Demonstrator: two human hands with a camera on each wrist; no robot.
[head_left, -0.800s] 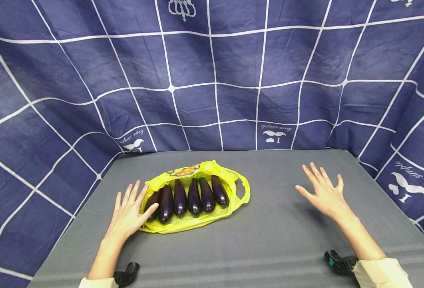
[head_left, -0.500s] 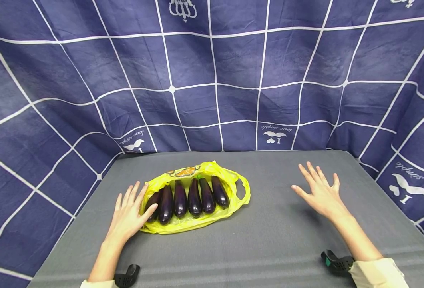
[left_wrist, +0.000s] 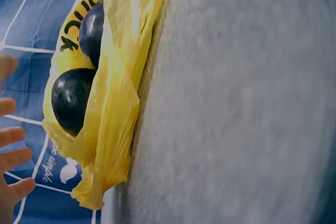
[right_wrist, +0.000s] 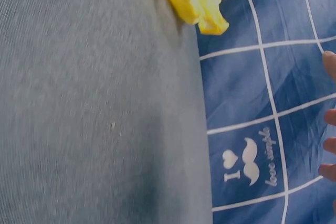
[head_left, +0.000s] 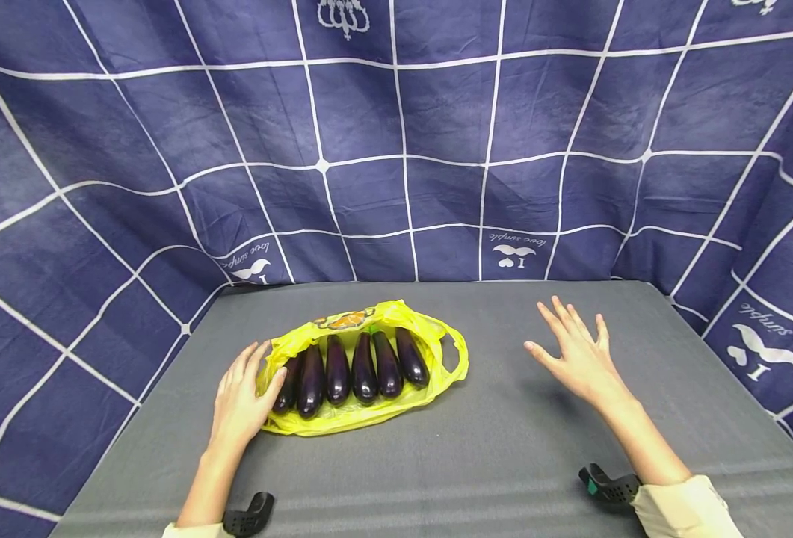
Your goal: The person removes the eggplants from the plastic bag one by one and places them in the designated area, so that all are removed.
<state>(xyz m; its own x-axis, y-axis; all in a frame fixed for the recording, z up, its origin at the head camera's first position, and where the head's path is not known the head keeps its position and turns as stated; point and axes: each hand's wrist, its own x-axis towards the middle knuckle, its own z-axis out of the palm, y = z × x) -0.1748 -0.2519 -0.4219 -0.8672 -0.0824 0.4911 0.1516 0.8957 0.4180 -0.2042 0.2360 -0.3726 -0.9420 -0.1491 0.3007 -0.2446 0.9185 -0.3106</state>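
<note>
A yellow plastic bag (head_left: 342, 425) lies on its side left of the middle, its mouth toward me. Several dark purple eggplants (head_left: 338, 373) lie side by side inside it. My left hand (head_left: 243, 396) is at the bag's left end, thumb in front of the leftmost eggplant (head_left: 287, 392). In the left wrist view, its spread fingers (left_wrist: 13, 136) appear apart from the bag (left_wrist: 118, 103); whether any touches is unclear. My right hand (head_left: 579, 359) hovers over the right part of the table, fingers spread, holding nothing. The right wrist view catches only its fingertips (right_wrist: 329, 144).
A grey cloth-covered table (head_left: 477, 463) spreads beneath both hands. Blue curtains (head_left: 443, 112) with white grid lines rise behind it and along both sides. The bag's looped handle (head_left: 462, 355) sticks out to the right.
My right hand has moved left, toward the bag. My left hand has shifted slightly right, its fingers closer together. Bag and eggplants look the same.
</note>
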